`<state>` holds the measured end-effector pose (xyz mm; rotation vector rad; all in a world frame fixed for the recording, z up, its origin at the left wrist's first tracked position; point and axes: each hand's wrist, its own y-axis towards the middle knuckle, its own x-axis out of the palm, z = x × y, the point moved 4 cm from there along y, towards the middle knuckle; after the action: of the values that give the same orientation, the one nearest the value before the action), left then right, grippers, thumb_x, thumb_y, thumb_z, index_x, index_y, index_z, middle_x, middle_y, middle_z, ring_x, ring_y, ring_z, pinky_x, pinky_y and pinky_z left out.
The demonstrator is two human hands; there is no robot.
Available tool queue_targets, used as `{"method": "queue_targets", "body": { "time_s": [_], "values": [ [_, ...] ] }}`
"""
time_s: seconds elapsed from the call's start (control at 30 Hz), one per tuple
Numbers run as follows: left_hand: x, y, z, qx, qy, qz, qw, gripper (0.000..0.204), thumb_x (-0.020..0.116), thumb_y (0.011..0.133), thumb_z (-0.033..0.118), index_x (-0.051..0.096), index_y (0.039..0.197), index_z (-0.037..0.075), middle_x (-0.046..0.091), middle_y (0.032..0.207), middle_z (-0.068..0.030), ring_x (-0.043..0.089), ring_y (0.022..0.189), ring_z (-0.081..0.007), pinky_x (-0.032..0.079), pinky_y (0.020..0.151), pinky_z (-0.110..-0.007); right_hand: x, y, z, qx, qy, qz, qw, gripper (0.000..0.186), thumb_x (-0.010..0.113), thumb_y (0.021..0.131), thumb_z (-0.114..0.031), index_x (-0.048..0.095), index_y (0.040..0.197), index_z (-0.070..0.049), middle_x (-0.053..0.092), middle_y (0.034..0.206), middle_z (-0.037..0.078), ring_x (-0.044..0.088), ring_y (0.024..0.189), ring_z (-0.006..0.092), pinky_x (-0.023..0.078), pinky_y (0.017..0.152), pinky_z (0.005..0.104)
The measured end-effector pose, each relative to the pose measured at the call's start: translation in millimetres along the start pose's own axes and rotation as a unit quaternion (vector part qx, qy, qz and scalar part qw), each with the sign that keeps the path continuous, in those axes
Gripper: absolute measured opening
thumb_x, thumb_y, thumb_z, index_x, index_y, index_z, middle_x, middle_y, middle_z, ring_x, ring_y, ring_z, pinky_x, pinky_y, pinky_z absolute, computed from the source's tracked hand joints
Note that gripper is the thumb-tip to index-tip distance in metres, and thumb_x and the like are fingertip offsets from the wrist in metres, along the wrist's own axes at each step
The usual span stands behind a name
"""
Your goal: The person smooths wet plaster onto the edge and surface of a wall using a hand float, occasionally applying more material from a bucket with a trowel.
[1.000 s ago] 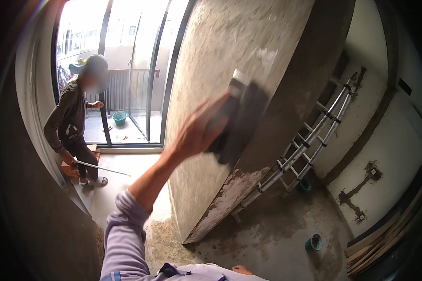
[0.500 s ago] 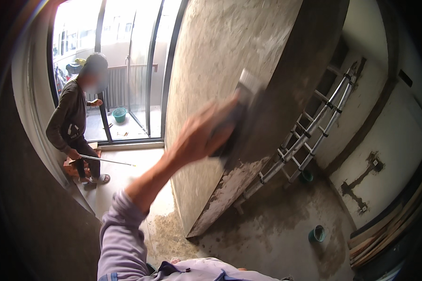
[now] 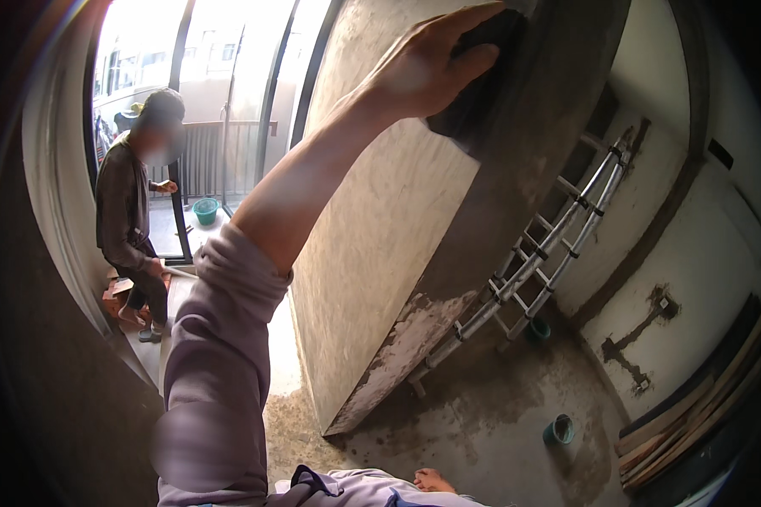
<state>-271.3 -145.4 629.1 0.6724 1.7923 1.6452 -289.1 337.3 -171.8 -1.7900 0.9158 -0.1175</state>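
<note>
My left hand (image 3: 435, 63) is raised high against the wall corner, its arm stretched up from the lower left. It is closed around a dark flat tool (image 3: 480, 80), like a hand float, pressed to the narrow face of the plastered wall (image 3: 389, 211). The tool's upper part is hidden by my fingers and the frame's edge. Wet-looking dark plaster (image 3: 457, 224) covers this narrow face, with a pale, rough patch (image 3: 397, 351) low down. My right hand (image 3: 432, 481) shows only partly at the bottom edge, fingers curled; whatever it holds, if anything, is hidden.
A folding metal ladder (image 3: 558, 237) leans beyond the wall. Green buckets stand on the right floor (image 3: 559, 429) and on the balcony (image 3: 205, 211). Wooden boards (image 3: 685, 414) lie along the right side. Another person (image 3: 127, 203) stands at the left near bricks (image 3: 117, 296) and a glass door.
My left hand has moved up along the wall corner with the dark tool, its arm straighter. My right hand has come into view at the bottom. The other person has shifted posture.
</note>
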Motion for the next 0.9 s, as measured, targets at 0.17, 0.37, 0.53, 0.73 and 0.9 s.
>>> {"method": "queue_targets", "body": {
  "time_s": [0.17, 0.37, 0.53, 0.73, 0.9],
  "values": [
    [24, -131, -6, -0.087, 0.098, -0.064, 0.989, 0.054, 0.061, 0.092, 0.022, 0.047, 0.143, 0.01, 0.064, 0.109, -0.022, 0.062, 0.096, -0.041, 0.05, 0.084, -0.048, 21, -1, 19, -0.089, -0.227, -0.012, 0.97, 0.034, 0.055, 0.096, -0.033, 0.065, 0.117, -0.009, 0.07, 0.102, 0.005, 0.067, 0.088, 0.018, 0.051, 0.084, 0.0331],
    [19, -294, 33, -0.177, 0.057, -0.091, 0.978, 0.062, 0.062, 0.091, 0.02, 0.04, 0.149, 0.011, 0.053, 0.086, -0.0116, 0.055, 0.067, -0.025, 0.049, 0.06, -0.038, 5, 40, 21, -0.047, -0.232, -0.001, 0.972, 0.039, 0.057, 0.093, -0.036, 0.064, 0.121, -0.009, 0.07, 0.105, 0.006, 0.065, 0.097, 0.0193, 0.049, 0.089, 0.0333],
    [14, -218, 22, -0.122, 0.068, -0.084, 0.987, 0.061, 0.062, 0.091, 0.016, 0.039, 0.148, 0.012, 0.052, 0.089, -0.0127, 0.055, 0.07, -0.0273, 0.047, 0.061, -0.041, -19, 79, 36, -0.041, -0.233, 0.002, 0.972, 0.045, 0.06, 0.091, -0.039, 0.064, 0.123, -0.009, 0.071, 0.108, 0.007, 0.065, 0.104, 0.0203, 0.048, 0.094, 0.0335],
    [13, -78, 10, -0.065, 0.123, -0.056, 0.989, 0.051, 0.059, 0.092, 0.02, 0.049, 0.141, 0.01, 0.059, 0.091, -0.0203, 0.061, 0.081, -0.0396, 0.05, 0.072, -0.047, 6, 65, 8, -0.007, -0.141, -0.009, 0.99, 0.047, 0.061, 0.088, -0.043, 0.067, 0.12, -0.009, 0.071, 0.112, 0.007, 0.064, 0.108, 0.0208, 0.046, 0.097, 0.0335],
    [3, 21, -11, 0.151, 0.091, 0.107, 0.978, 0.046, 0.06, 0.094, 0.025, 0.053, 0.137, 0.011, 0.065, 0.111, -0.0227, 0.061, 0.103, -0.0404, 0.048, 0.09, -0.047, -13, 55, 28, -0.068, -0.209, 0.051, 0.974, 0.041, 0.06, 0.087, -0.041, 0.07, 0.115, -0.013, 0.071, 0.109, 0.005, 0.065, 0.104, 0.0196, 0.048, 0.093, 0.0349]
  ]
}}
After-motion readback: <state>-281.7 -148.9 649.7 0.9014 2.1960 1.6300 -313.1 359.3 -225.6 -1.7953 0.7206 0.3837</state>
